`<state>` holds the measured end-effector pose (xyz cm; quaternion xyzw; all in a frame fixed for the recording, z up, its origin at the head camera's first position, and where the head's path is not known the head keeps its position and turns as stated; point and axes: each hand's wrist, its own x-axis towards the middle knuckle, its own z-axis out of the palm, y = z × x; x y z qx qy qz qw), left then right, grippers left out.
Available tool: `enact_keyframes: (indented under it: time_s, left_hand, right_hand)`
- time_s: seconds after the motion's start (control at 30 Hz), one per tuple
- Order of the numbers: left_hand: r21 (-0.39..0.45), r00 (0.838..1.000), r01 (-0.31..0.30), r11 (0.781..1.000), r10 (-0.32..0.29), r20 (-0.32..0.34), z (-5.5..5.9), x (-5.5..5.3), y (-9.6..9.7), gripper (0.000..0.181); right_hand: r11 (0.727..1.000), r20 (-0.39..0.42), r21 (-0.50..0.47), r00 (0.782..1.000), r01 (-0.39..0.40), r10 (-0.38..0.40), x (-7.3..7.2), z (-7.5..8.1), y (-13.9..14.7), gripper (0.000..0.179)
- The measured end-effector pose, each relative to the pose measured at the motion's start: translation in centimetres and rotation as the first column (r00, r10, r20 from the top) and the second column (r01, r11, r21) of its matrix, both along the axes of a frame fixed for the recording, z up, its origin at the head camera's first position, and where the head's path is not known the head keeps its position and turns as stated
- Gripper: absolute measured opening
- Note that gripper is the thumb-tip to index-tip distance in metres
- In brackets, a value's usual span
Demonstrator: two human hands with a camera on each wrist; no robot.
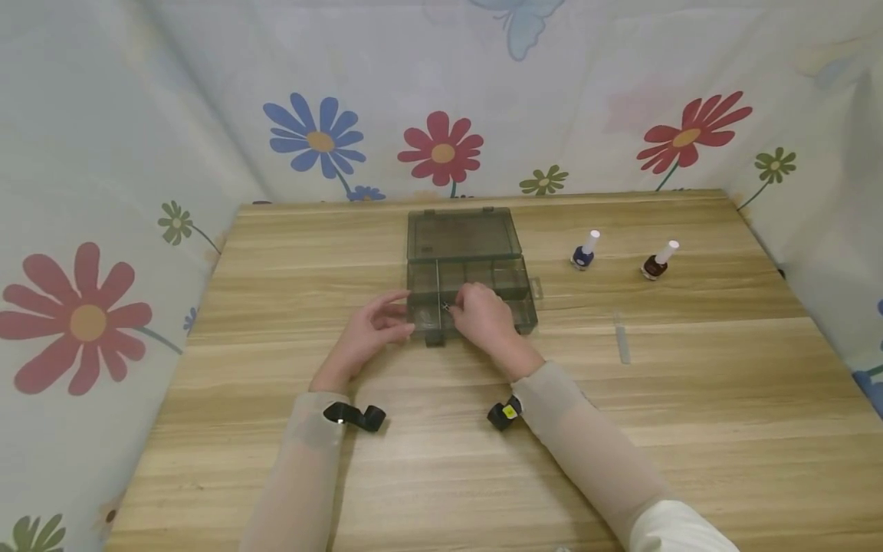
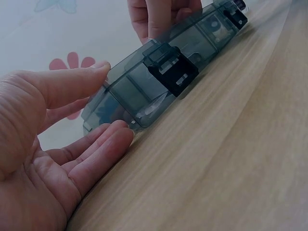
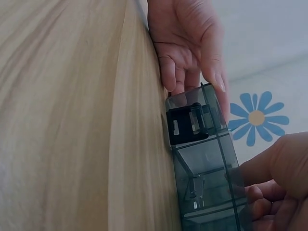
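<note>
A translucent dark-green compartment box point(image 1: 464, 277) lies on the table with its lid point(image 1: 464, 234) folded back. My left hand point(image 1: 369, 337) is at the box's left side; in the left wrist view its thumb touches the upper edge and its loosely bent fingers point(image 2: 103, 151) touch the lower wall. Over the front compartments, my right hand point(image 1: 486, 318) pinches a small metal tool point(image 1: 446, 307) that looks like a nail clipper, partly hidden by the fingers. Through the box wall, the right wrist view shows metal point(image 3: 196, 190) inside. A pale, flat piece point(image 2: 151, 107) lies in the front-left compartment.
Right of the box stand a dark blue nail polish bottle point(image 1: 584, 251) and a dark red one point(image 1: 660, 261), both white-capped. Nearer lies a thin nail file point(image 1: 622, 343). Black latches point(image 2: 173, 72) stick out from the box's front. A flowered curtain point(image 1: 386, 77) borders the wooden table point(image 1: 428, 460).
</note>
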<state>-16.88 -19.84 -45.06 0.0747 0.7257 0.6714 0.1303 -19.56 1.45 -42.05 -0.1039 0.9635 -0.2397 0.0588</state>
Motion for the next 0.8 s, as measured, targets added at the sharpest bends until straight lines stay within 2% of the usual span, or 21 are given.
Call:
enact_keyframes:
  time_s: [0.4,0.8]
  left_hand:
    - [-0.017,1.0,-0.001,1.0,0.001,-0.001,0.2,0.0,0.0,0.062]
    - [-0.025,1.0,0.003,1.0,-0.003,-0.006,0.1,0.0,0.1,0.063]
  right_hand:
    - [0.984,-0.003,-0.177,0.999,0.035,-0.036,0.3,0.3,1.0,0.018]
    - [0.975,-0.012,-0.215,0.999,0.05,-0.053,0.8,0.8,2.4,0.018]
